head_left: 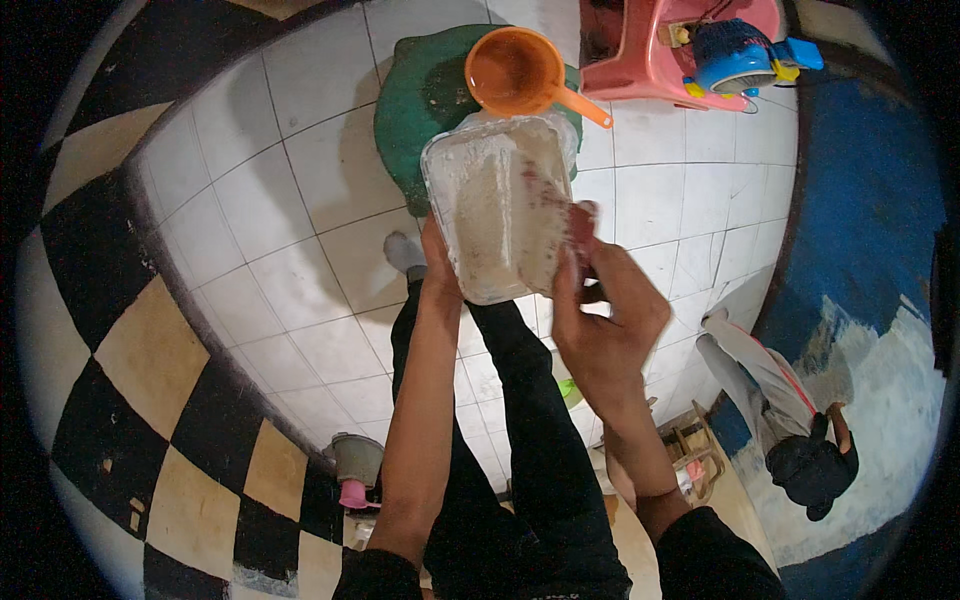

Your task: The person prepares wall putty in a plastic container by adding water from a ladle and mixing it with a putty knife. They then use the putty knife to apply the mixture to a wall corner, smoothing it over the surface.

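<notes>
My left hand [436, 256] grips the left side of a whitish rectangular plastic container [485, 210], coated with pale residue and tilted toward me. My right hand [600, 300] is at the container's right side, fingers closed on a small dark red object [580, 225], blurred by motion and too unclear to name exactly. A reddish smear or blur crosses the inside right half. Beyond the container is a green stool [405, 110], bearing an orange dipper [515, 70] with liquid in it and another pale item largely hidden.
A pink chair [610, 80] with a blue fan-like device [735, 60] stands upper right. A person in black top and grey trousers [810, 450] is by the blue wall at right. A bucket [356, 460] with a pink dipper sits lower left. A checkered wall curves along the left.
</notes>
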Action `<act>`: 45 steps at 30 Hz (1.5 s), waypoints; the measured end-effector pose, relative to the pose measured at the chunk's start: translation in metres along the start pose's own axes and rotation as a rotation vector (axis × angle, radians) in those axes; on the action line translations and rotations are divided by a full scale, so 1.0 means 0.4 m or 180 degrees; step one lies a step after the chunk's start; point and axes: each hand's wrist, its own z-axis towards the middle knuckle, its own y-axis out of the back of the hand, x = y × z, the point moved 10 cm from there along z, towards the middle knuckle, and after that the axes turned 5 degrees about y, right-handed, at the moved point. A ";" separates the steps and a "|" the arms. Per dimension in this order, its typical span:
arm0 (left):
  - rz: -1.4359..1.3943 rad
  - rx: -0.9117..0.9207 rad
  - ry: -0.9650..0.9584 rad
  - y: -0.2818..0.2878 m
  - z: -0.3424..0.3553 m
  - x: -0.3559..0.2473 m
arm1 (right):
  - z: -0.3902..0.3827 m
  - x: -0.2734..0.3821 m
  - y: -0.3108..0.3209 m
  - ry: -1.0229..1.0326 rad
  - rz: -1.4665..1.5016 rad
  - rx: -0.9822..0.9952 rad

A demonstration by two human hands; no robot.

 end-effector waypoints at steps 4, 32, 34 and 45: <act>0.0381 -0.0592 0.0108 0.039 -0.003 -0.001 | 0.015 -0.005 0.026 -0.0122 0.0132 -0.0045; 0.0104 -0.0639 -0.0335 0.145 -0.060 -0.192 | 0.361 -0.710 -0.380 -0.0145 0.0025 0.1978; 0.0063 -0.0525 -0.0410 0.126 -0.064 -0.202 | 0.353 -0.711 -0.428 -0.0220 0.0135 0.2237; 0.0102 -0.0859 -0.0806 0.207 -0.057 -0.218 | 0.346 -0.679 -0.389 -0.0263 -0.0696 0.1380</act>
